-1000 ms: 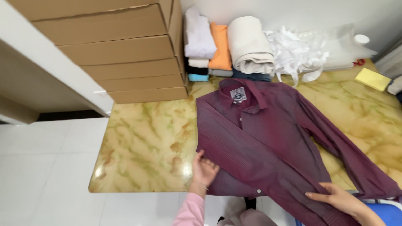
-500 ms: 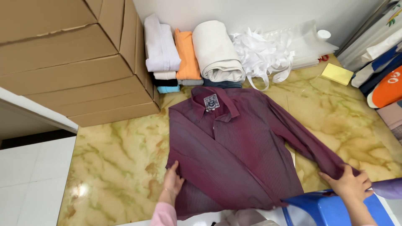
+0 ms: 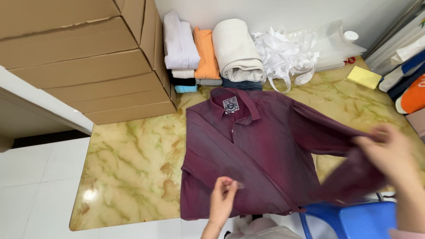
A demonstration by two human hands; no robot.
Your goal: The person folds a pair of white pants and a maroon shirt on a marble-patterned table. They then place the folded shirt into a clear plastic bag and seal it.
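the maroon shirt (image 3: 256,155) lies collar-up on the marbled table (image 3: 128,172), its body spread flat and one sleeve folded across the front. my left hand (image 3: 223,201) is over the lower front of the shirt, thumb and fingertips pinched together on what seems to be a bit of the cloth, though the view is too blurred to be sure. my right hand (image 3: 392,155) is closed on the other sleeve, holding it lifted off the table near the right edge. a blue stool (image 3: 349,219) sits just below that sleeve. behind the collar stand folded clothes (image 3: 208,53) and a heap of white straps (image 3: 283,55). cardboard boxes (image 3: 84,53) are stacked at the table's left, a yellow pad (image 3: 364,77) at its far right.
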